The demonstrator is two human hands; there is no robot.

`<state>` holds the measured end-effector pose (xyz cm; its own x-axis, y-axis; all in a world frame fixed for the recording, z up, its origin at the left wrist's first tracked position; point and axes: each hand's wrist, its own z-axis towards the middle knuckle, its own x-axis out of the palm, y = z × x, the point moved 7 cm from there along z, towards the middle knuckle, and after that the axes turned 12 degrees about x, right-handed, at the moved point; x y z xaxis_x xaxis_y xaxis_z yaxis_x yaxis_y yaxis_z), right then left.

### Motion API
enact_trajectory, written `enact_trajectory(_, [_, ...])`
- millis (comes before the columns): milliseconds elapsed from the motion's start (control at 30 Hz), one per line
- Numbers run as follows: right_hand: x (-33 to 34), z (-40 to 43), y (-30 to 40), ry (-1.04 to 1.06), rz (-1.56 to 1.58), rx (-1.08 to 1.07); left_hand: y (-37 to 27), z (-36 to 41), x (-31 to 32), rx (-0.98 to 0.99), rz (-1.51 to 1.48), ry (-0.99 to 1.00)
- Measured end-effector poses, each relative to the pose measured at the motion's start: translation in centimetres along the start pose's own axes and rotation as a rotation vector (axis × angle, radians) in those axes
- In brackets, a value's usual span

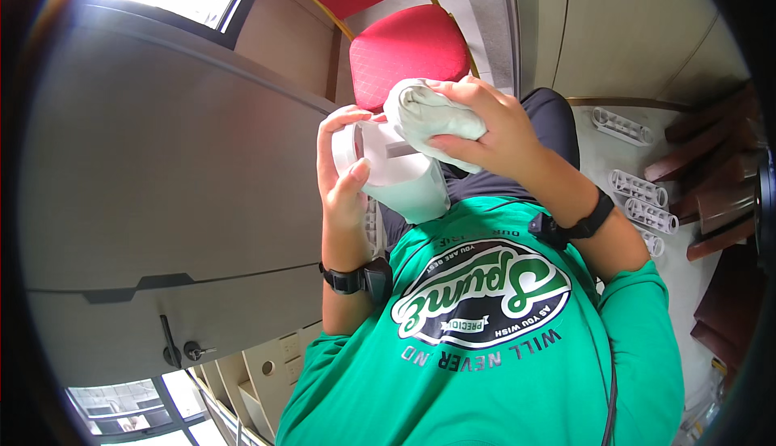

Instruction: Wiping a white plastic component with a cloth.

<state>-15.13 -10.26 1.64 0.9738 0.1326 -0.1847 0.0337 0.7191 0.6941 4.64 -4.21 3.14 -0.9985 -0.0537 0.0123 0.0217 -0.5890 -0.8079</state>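
My left hand (339, 188) grips a hollow white plastic housing (412, 194) by its rounded, ring-like end. The thumb lies on the near rim and the fingers wrap round the far side. A flat wall with a darker slot shows inside the housing. Folded into a thick roll, a white cloth (427, 118) is held in my right hand (500, 127), between thumb and fingers. The cloth is over the housing's right part and hides some of it; whether the two touch I cannot tell. The housing is above my lap.
A red padded chair (406, 52) stands ahead. To the left is a large grey cabinet (163, 185) with a handle and a key in its lock (197, 351). Several long white plastic frames (638, 187) lie on the floor at right, beside brown furniture (724, 197).
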Motion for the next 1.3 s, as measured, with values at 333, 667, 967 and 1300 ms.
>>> enact_trajectory(333, [-0.8, 2.8, 5.1, 0.328, -0.202, 0.018, 0.4, 0.1, 1.9, 0.043, -0.025, 0.05])
enact_trajectory(667, [-1.8, 0.6, 4.6, 0.472, -0.354, 0.369, 0.0, -1.5, 2.9, 0.036, 0.123, 0.218])
enact_trajectory(967, [-0.6, 0.4, 4.8, 0.462, -0.247, 0.506, 0.1, -1.1, -0.9, 0.158, 0.046, 0.168])
enact_trajectory(1300, [-0.4, -2.1, -1.8, 0.496, -0.254, 0.2, 1.9, -0.1, -0.4, 0.186, -0.133, 0.028])
